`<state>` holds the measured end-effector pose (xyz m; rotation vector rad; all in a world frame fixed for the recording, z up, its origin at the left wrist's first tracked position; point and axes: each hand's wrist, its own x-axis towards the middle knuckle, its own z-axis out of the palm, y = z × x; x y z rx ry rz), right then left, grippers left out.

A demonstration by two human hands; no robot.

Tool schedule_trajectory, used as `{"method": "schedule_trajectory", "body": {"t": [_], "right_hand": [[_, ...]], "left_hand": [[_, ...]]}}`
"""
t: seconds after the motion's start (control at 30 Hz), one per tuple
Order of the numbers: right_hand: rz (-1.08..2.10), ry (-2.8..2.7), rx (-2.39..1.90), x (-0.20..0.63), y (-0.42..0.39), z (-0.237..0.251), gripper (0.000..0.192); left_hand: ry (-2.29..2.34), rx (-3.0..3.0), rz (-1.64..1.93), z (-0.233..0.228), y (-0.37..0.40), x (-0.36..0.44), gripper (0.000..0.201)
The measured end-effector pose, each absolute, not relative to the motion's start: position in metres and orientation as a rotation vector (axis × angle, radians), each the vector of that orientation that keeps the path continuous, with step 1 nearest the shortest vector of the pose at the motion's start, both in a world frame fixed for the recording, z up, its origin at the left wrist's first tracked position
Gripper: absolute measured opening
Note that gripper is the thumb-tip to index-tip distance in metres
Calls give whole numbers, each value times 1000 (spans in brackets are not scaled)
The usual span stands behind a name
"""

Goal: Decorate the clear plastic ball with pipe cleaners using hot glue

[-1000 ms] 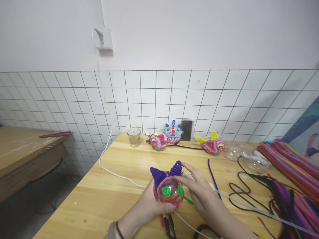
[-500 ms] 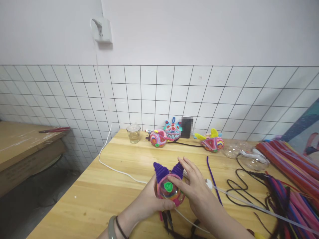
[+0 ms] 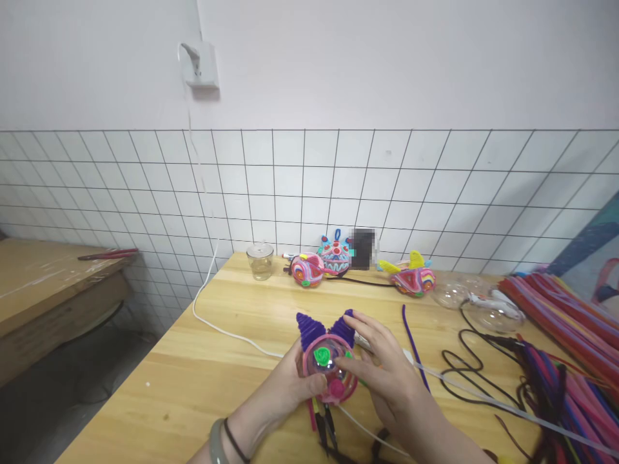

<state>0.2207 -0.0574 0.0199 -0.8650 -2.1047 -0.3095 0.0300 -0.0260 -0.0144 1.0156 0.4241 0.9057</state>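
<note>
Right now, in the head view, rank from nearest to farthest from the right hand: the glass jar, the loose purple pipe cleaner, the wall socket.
From the right hand:
1. Purple pipe cleaner, just right of it on the table.
2. Glass jar, far left by the tiled wall.
3. Wall socket, high up on the wall.
</note>
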Motion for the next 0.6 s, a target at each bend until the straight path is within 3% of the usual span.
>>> {"method": "schedule_trajectory", "body": {"t": [0.6], "right_hand": [[-179, -1978, -1014, 220, -67, 28, 36]], "left_hand": [[502, 971, 962, -12, -24, 28, 69]]}}
